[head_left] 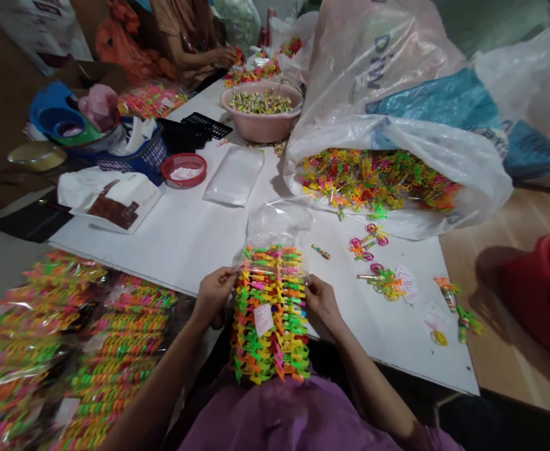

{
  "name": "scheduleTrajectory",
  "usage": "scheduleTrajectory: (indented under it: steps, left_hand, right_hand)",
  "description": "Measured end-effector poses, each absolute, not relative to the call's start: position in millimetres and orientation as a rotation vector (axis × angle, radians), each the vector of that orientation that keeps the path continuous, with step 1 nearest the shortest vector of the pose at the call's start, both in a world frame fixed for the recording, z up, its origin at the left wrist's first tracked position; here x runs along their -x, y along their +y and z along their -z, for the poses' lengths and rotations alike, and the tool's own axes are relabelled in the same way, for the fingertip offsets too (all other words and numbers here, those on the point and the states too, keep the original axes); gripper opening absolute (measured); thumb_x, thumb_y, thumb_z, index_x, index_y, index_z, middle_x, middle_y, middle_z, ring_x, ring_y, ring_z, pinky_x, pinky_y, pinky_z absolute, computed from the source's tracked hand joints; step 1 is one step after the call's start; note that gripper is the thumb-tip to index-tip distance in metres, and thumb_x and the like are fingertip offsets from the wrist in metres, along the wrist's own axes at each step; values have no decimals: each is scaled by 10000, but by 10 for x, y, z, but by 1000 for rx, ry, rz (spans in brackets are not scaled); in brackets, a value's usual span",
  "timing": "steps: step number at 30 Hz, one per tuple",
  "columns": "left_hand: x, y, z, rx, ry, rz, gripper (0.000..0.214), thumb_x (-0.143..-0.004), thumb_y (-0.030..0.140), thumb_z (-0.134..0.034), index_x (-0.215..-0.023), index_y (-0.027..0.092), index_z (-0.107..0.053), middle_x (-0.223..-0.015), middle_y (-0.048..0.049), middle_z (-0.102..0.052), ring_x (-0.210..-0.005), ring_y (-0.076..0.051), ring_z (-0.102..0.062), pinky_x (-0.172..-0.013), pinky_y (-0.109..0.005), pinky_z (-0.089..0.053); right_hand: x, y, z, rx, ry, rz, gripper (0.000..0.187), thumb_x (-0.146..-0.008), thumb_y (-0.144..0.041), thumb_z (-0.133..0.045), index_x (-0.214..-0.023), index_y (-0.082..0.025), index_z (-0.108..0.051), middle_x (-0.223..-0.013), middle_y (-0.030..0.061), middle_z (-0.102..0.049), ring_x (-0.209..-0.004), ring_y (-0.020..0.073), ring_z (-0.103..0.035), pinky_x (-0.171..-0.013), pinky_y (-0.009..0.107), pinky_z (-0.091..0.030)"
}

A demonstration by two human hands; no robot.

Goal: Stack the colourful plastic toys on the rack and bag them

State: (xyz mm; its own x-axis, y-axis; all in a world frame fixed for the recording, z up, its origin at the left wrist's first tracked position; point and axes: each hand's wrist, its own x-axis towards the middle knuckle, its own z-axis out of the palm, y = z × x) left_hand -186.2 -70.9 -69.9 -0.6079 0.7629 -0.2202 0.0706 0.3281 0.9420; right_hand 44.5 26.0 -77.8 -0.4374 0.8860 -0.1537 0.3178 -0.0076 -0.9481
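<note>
Both my hands grip a clear plastic bag packed with neon plastic toys in stacked rows. My left hand pinches its left side, and my right hand holds its right side. A small white label sits on the front of the bag, and its empty top stands loose above the toys. Several loose toys lie on the white table to the right of my right hand, near a small striped tube.
A large plastic sack of loose neon toys lies open ahead. Filled bags are piled at lower left. Beyond stand a pink basin of sweets, a red basket and flat clear bags. A co-worker works at the far end.
</note>
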Motion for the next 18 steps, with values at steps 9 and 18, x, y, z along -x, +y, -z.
scheduleTrajectory:
  steps: [9, 18]
  left_hand:
    - [1710, -645, 426, -1450, 2280, -1440, 119, -809, 260, -522, -844, 171, -593, -849, -37, -612, -784, -142, -574, -739, -257, -473]
    - [1659, -1279, 148, -2103, 2026, -1038, 146, -817, 121, -509, -944, 182, -546, -955, -59, -586, -888, -160, -564, -796, -288, -471]
  right_hand:
    - [-367, 370, 406, 1103, -1913, -791, 142, -846, -277, -495, -907, -190, -589, -799, 27, -604, -631, 122, -526, -601, 243, -426]
    - [-826, 121, 144, 726, -2245, -1199, 95, -871, -246, -510, -841, -205, -591, -867, 50, -588, -844, 163, -548, -758, 285, -439]
